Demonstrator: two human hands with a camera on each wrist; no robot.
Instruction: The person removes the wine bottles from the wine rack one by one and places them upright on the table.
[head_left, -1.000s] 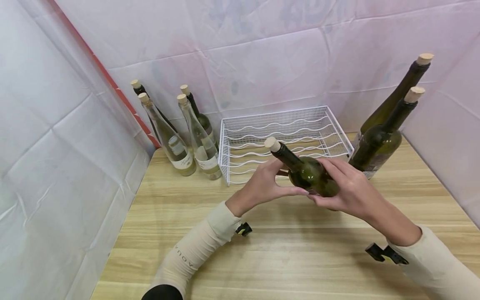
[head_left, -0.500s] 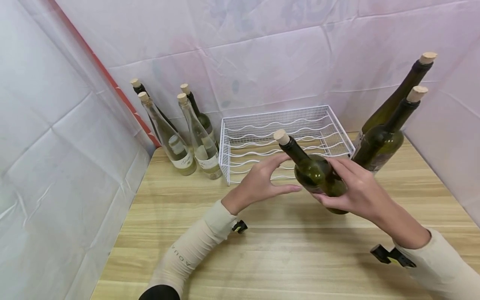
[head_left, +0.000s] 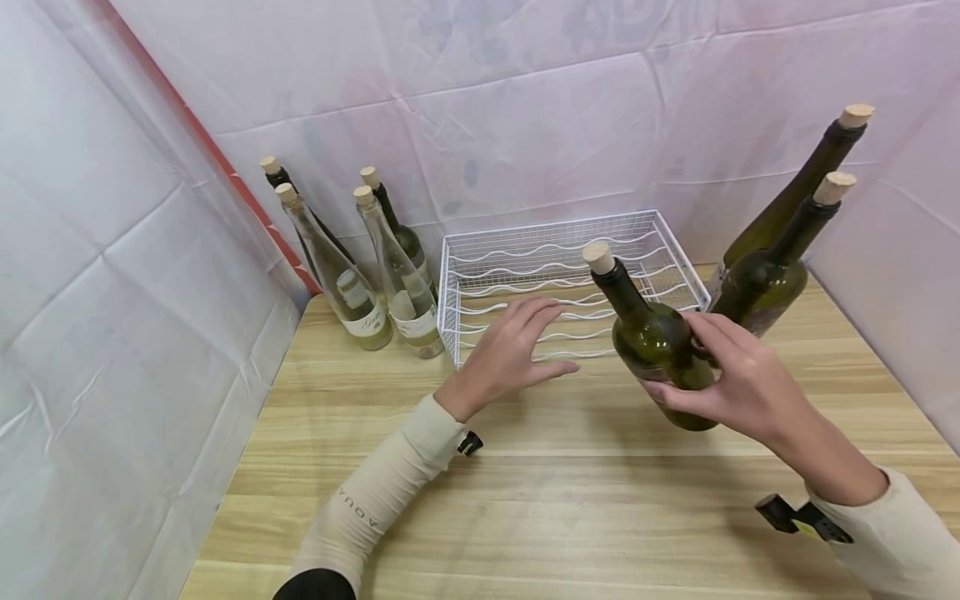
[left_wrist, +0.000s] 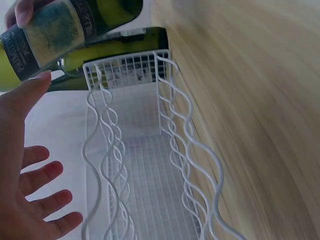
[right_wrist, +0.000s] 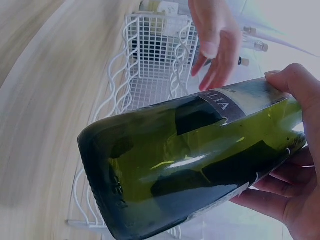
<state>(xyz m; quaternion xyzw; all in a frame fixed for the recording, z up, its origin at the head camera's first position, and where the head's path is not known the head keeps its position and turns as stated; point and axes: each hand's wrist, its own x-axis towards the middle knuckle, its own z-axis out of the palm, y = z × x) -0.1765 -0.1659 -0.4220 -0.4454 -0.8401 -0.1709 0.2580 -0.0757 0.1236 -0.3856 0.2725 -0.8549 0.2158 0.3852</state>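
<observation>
My right hand [head_left: 742, 379] grips a dark green wine bottle [head_left: 651, 346] around its body, off the table and tilted with its cork up and to the left. The right wrist view shows the labelled body of this wine bottle [right_wrist: 190, 165] and its base close up. To the left, my left hand [head_left: 510, 354] is held apart from the bottle, thumb and fingers spread, holding nothing. Behind both hands lies a white wire wine rack [head_left: 555, 233] with wavy rails. In the left wrist view the spread left hand [left_wrist: 30, 170] is beside the rack's rails.
Two corked dark bottles stand right of the rack, the nearer bottle [head_left: 765, 287] close behind my right hand. Left of the rack is a group of several corked bottles, including a clear bottle [head_left: 408, 292]. A white sheet [head_left: 525, 125] hangs behind the wooden table [head_left: 570, 517].
My left hand has let go of the bottle and drawn back to the left. My right hand has moved the bottle rightward and tipped it more upright.
</observation>
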